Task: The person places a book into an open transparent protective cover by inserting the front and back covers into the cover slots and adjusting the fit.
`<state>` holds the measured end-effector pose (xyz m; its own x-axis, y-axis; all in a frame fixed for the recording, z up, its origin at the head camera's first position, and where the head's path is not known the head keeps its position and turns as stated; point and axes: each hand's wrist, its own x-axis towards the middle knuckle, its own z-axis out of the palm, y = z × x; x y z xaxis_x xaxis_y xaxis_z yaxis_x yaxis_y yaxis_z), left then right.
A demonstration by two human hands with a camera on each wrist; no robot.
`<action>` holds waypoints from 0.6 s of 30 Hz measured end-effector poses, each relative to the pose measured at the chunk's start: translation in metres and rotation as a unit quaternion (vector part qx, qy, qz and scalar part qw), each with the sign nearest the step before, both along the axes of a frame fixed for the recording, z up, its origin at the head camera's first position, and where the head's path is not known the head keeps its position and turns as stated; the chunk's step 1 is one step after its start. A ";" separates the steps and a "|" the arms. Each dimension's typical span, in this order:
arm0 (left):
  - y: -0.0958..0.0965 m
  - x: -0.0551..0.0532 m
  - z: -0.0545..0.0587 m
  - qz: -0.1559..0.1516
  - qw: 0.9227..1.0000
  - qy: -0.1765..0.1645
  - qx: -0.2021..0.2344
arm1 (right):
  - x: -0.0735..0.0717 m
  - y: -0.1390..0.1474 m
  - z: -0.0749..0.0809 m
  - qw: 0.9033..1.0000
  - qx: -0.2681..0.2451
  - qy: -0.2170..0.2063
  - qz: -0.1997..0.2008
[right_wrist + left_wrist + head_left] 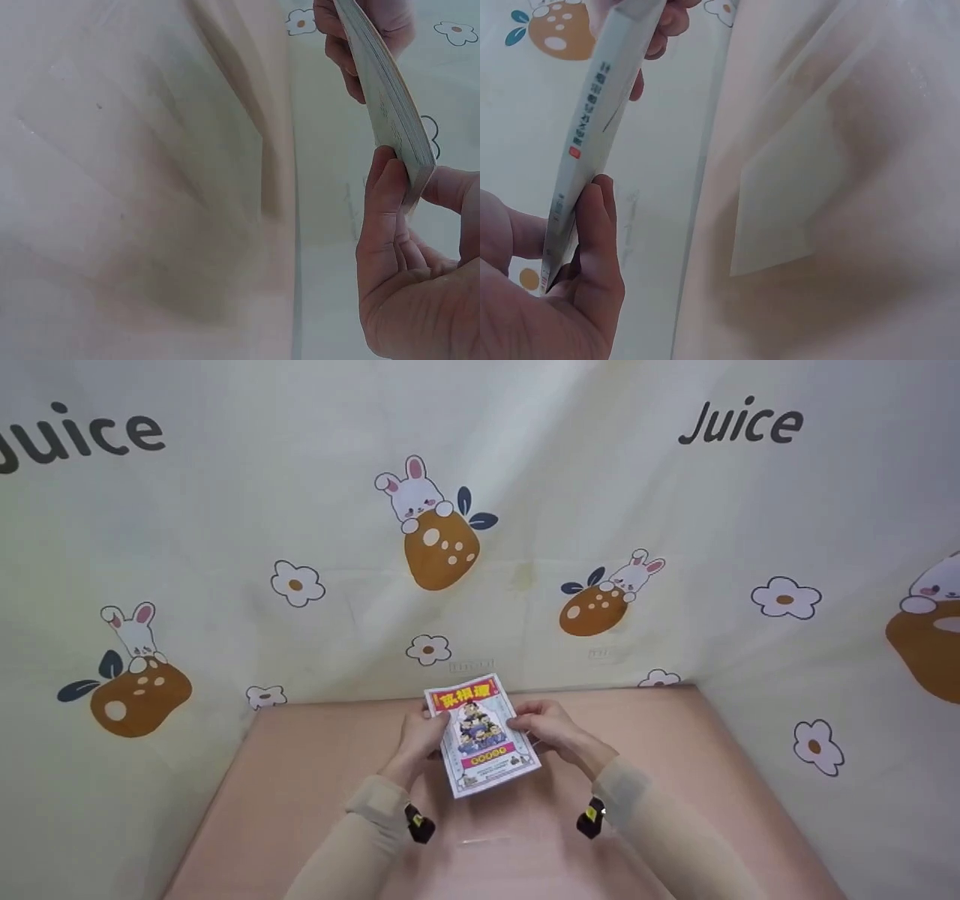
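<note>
A paperback book (491, 735) with a colourful cartoon cover is held up over the pink table, tilted and closed. Its left edge is gripped by my left hand (420, 739), thumb on the front cover and fingers behind. On the opposite edge, my right hand (559, 731) pinches the book between thumb and fingers. The left wrist view shows the printed spine (592, 112), with the left hand's fingers bent against the back. Page edges (390, 90) face the right wrist view, where the right hand's fingers press the back cover.
The shiny pink tabletop (315, 810) carries a pale reflection of the book. Behind and at both sides hangs a light curtain (525, 510) printed with rabbits, flowers and lettering. A small black and yellow piece (420, 823) hangs at the left wrist, another (591, 817) at the right.
</note>
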<state>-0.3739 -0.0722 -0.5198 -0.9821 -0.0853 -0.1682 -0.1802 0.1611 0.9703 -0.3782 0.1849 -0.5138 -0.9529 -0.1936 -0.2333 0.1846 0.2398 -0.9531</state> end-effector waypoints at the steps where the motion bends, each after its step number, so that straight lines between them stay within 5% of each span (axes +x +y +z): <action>1: 0.002 0.000 0.000 -0.001 1.000 0.004 -0.002 | 0.000 0.002 0.000 1.000 0.001 0.002 -0.001; 18: 0.043 0.008 0.001 -0.040 0.998 0.011 0.038 | 0.006 0.050 0.008 0.999 0.012 -0.012 -0.033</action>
